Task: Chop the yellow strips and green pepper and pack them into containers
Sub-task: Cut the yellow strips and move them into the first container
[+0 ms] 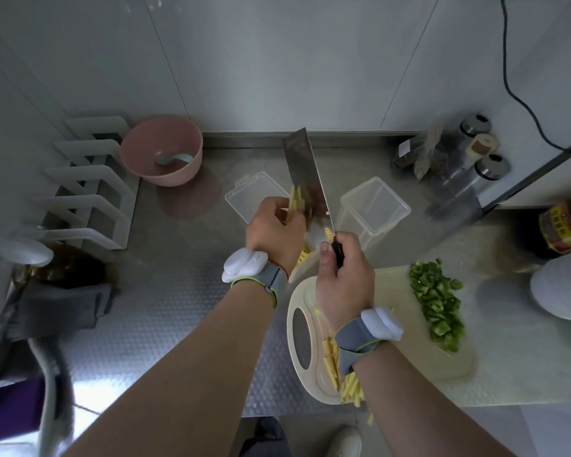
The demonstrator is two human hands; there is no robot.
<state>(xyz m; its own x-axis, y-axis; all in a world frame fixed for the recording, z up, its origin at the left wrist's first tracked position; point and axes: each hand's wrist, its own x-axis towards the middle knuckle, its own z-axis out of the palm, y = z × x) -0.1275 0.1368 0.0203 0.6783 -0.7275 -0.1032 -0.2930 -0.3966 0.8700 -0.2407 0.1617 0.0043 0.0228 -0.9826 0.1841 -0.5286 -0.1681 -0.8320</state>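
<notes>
My right hand (343, 282) grips the black handle of a cleaver (305, 179), its blade raised and tilted over the counter. A bunch of yellow strips (295, 201) lies against the blade's flat side, and my left hand (274, 232) presses them there. Under the hands stands a container (305, 262) with yellow strips in it, mostly hidden. More yellow strips (335, 367) lie on the cream cutting board (393, 341). Chopped green pepper (437, 301) is piled on the board's right side. An empty clear container (374, 206) stands to the right of the blade, and a clear lid (253, 192) lies to the left.
A pink bowl (162, 150) with a spoon sits at the back left beside a white rack (89, 183). Spice jars (468, 150) stand at the back right, a dark sauce bottle (561, 229) and a white object (561, 288) at the right edge. A grey cloth (63, 305) lies left.
</notes>
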